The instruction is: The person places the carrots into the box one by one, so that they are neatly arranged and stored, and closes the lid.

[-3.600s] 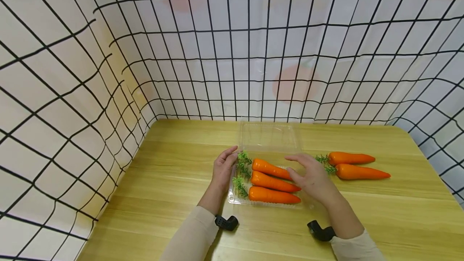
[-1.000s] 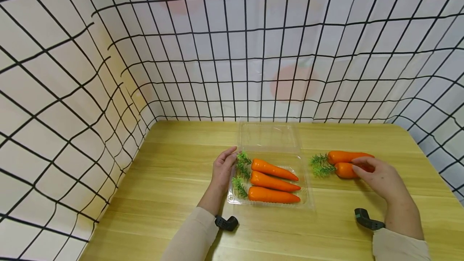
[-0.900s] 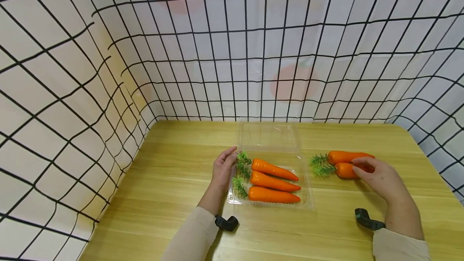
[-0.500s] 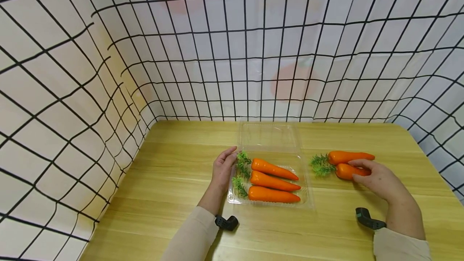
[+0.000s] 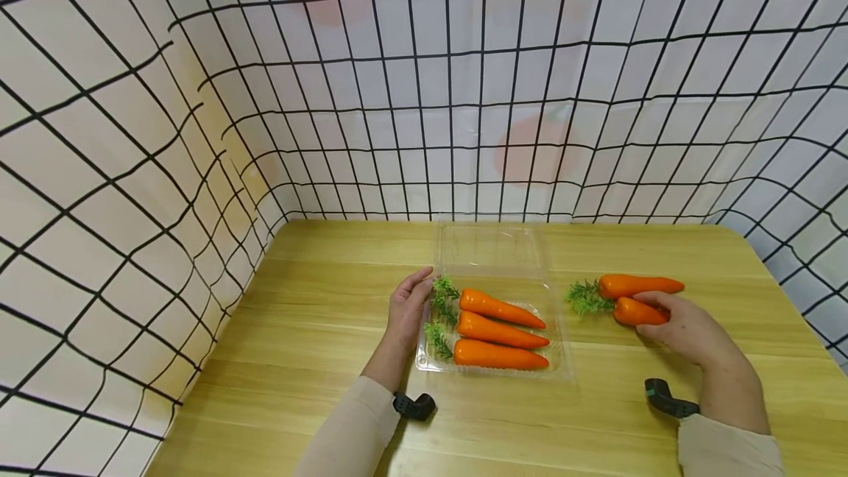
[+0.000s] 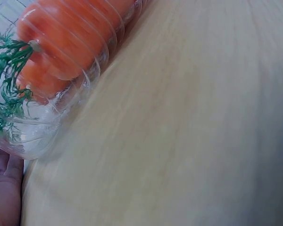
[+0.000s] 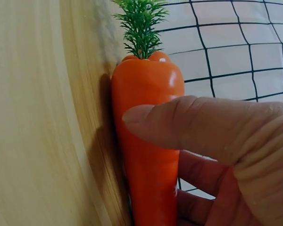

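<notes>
My right hand [image 5: 692,330] pinches the nearer of two loose orange carrots [image 5: 636,311] on the right, with thumb and fingers on opposite sides of its thick part. In the right wrist view the thumb lies across that carrot [image 7: 148,89], below its green leafy top. The farther carrot [image 5: 639,285] lies right beside it. At the left, my left hand [image 5: 405,308] rests against the side of a clear plastic container [image 5: 559,366], fingers fairly straight. Three carrots [image 5: 501,354] lie side by side inside, leaves to the left. The left wrist view shows the container's ribbed wall [image 6: 33,136] close up.
The container's clear lid [image 5: 492,247] lies folded back toward the rear. Everything stands on a wood-grain table [image 5: 318,293]. White walls with a black grid [image 5: 424,87] close off the back and both sides.
My right hand has gone from above the container to the loose carrots on the right. Over the last second its fingers closed around the nearer one. The left hand has stayed put.
</notes>
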Available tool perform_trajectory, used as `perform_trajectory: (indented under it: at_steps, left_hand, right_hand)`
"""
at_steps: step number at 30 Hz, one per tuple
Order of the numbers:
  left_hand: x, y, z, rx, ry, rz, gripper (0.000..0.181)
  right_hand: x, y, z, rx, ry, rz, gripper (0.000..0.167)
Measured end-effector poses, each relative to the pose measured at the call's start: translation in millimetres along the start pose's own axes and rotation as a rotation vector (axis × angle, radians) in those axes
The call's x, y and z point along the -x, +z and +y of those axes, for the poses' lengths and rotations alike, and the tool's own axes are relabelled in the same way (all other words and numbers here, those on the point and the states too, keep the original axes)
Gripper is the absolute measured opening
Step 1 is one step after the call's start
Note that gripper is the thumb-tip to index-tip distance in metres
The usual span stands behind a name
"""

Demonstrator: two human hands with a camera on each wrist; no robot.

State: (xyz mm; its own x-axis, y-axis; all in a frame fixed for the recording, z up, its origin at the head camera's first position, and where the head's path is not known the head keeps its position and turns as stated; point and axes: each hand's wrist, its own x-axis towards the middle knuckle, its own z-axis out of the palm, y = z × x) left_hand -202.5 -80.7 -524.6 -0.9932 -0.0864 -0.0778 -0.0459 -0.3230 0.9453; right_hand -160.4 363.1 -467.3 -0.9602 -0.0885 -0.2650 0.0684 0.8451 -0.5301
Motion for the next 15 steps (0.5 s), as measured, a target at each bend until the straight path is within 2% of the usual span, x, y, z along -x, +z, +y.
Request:
perform_trajectory:
  at_steps: [9, 15]
  left_hand:
    - [-1.2, -1.2, 0.2, -0.003, -0.016, -0.011, 0.038]
    - [-4.1, -1.8, -0.5, -0.009, -0.023, -0.014, 0.038]
  right_hand:
    - [-0.7, 0.5, -1.3, 0.005, 0.029, -0.014, 0.072]
    - [2.9, -3.1, -4.9, 0.01, 0.02, -0.006, 0.074]
